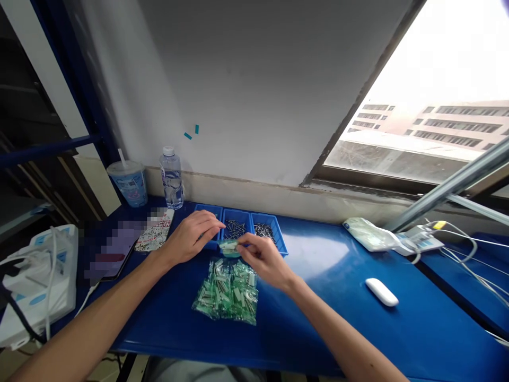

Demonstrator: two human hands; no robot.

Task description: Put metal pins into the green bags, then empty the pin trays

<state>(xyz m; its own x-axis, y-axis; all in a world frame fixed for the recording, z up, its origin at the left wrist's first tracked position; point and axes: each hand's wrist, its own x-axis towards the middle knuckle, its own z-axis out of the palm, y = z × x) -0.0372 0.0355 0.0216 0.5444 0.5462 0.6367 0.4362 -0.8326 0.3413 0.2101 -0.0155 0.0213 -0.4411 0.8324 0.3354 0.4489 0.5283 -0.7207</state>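
My right hand (265, 258) pinches the edge of a small clear green plastic bag (229, 248), with pale pieces showing inside. This bag is just in front of the middle blue bin (237, 216). My left hand (198, 235) hovers over the left blue bin (209, 208) and hides much of it. Its fingers stretch loosely to the right, and I see nothing held in them. Dark screws (235, 229) lie in the middle bin. More metal screws (264, 232) fill the right bin. Nearer me lies a pile of filled green bags (226, 292).
A water bottle (172, 180) and a lidded cup (129, 183) stand by the wall. At left are a phone (115, 254), a patterned booklet (156, 233) and a power strip (59, 276). A white case (382, 292), a soft packet (368, 234) and cables (469, 260) lie right.
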